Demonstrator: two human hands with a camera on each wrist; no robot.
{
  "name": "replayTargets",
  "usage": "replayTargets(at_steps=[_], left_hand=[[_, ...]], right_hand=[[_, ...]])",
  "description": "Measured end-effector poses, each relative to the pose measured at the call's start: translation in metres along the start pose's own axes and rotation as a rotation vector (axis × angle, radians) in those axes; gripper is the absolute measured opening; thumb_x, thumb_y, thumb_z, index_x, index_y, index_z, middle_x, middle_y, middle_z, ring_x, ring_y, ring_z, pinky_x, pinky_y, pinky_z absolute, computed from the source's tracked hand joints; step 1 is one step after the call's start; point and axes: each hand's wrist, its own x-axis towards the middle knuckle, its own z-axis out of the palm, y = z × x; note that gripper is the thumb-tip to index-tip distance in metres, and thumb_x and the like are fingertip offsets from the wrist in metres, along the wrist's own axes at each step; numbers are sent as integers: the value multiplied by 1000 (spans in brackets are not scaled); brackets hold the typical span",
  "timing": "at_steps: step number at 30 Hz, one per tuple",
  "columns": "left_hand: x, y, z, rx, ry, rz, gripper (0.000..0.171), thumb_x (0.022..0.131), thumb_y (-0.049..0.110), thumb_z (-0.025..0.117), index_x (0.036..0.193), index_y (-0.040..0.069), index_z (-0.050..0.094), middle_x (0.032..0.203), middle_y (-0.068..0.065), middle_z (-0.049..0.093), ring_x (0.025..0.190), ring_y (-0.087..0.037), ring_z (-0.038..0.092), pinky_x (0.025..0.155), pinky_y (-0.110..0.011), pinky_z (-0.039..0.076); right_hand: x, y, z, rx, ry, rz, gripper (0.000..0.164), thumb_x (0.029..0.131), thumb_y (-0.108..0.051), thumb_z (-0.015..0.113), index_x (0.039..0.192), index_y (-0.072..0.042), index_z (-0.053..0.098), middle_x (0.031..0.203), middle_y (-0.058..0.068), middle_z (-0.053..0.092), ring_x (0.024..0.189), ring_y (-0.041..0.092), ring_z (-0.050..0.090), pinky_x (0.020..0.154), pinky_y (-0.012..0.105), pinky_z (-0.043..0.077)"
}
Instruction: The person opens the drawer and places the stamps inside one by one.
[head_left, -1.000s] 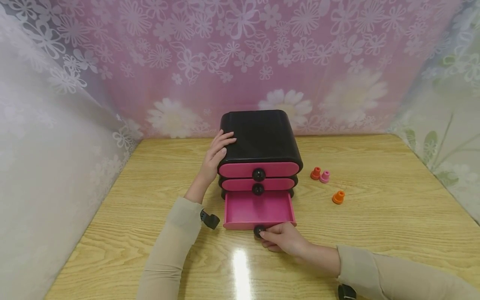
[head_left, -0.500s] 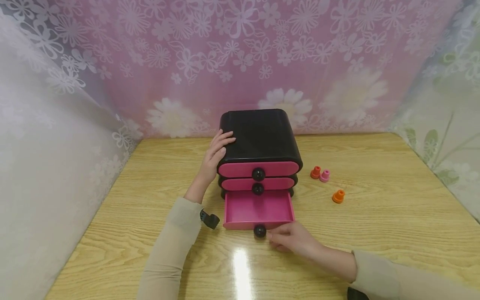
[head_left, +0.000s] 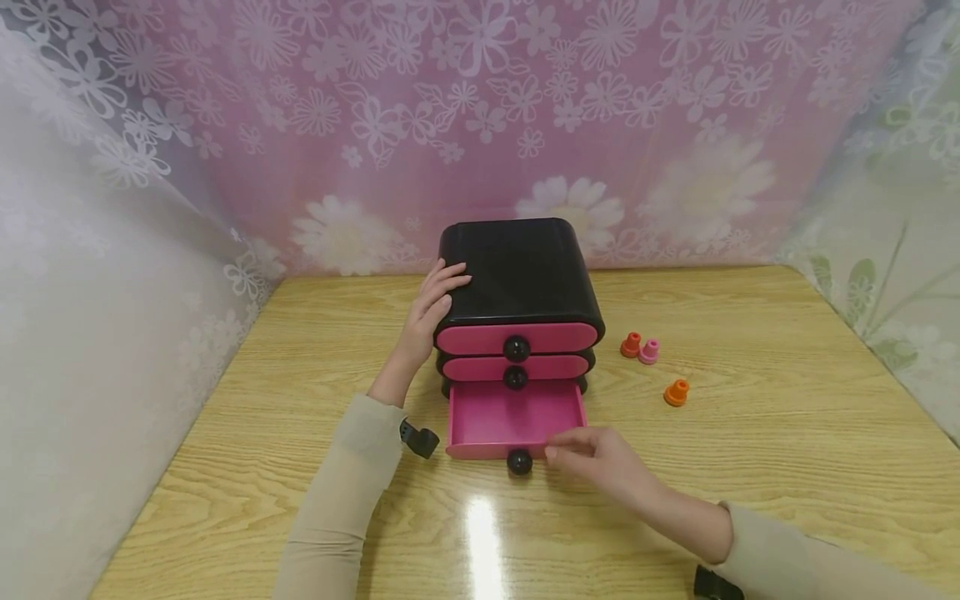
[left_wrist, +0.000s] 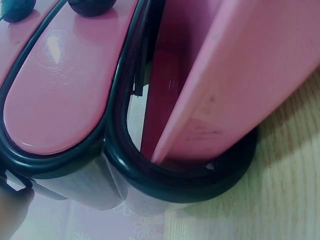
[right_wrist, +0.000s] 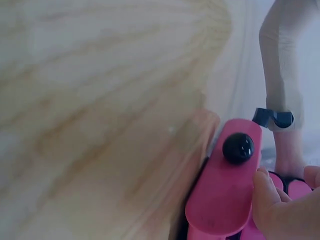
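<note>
A black mini chest of drawers (head_left: 525, 267) with pink fronts stands on the table. Its bottom drawer (head_left: 517, 412) is pulled out, and the pink floor inside shows bare; the two drawers above are closed. My left hand (head_left: 431, 308) rests on the chest's left side, fingers laid straight over the top edge. Right of the drawer's black knob (head_left: 519, 462), and apart from it, my right hand (head_left: 603, 458) has its fingertips at the drawer's front edge. In the right wrist view, thumb and fingers stand apart beside the pink drawer front (right_wrist: 222, 195).
Right of the chest lie three small stepped, bell-shaped pieces: a red one (head_left: 631, 345), a pink one (head_left: 649, 352) close against it, and an orange one (head_left: 677, 392) nearer the front. A flowered pink curtain (head_left: 465, 108) hangs behind the wooden table (head_left: 337, 350).
My right hand has let go of the bottom drawer's knob and moved right and slightly up to the drawer's front edge. The drawer and my left hand have stayed put.
</note>
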Motion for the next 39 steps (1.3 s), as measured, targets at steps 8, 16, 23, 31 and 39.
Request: replayTargets(at_steps=[8,16,23,31,39], left_hand=[[0,3,0,0,-3,2,35,84,-6,29,110,-22,45,125,-37,33,125,-47,9,104,-42,7],[1,1,0,-8,0,-4,35,85,-3,30,112,-19,46,127,-33,35,128,-42,10,105,-42,7],[0,0,0,-8,5,-10,35,85,-2,30,111,-19,46,127,-33,35,128,-41,11,104,-42,7],[-1,-21,-3,-15,-2,9,37,88,5,32,114,-16,48,130,-29,36,130,-35,11,105,-41,6],[-2,-24,-3,-5,1,14,37,88,5,32,115,-15,49,130,-27,37,130,-36,11,105,-40,6]], right_hand=[[2,-4,-10,-100,90,-46,40,84,-25,59,108,7,59,100,13,63,90,21,60,72,26,49],[0,-3,-22,-121,158,-98,37,83,-20,61,107,7,59,100,15,63,85,20,62,68,23,49],[0,0,-34,-169,227,-117,37,83,-20,62,108,6,60,103,16,62,91,23,60,71,27,50],[-1,3,-42,-189,288,-104,34,82,-17,62,109,4,60,102,16,62,92,23,60,72,29,50],[-1,9,-50,-213,314,-110,35,82,-19,62,108,4,60,100,17,62,89,22,61,71,28,50]])
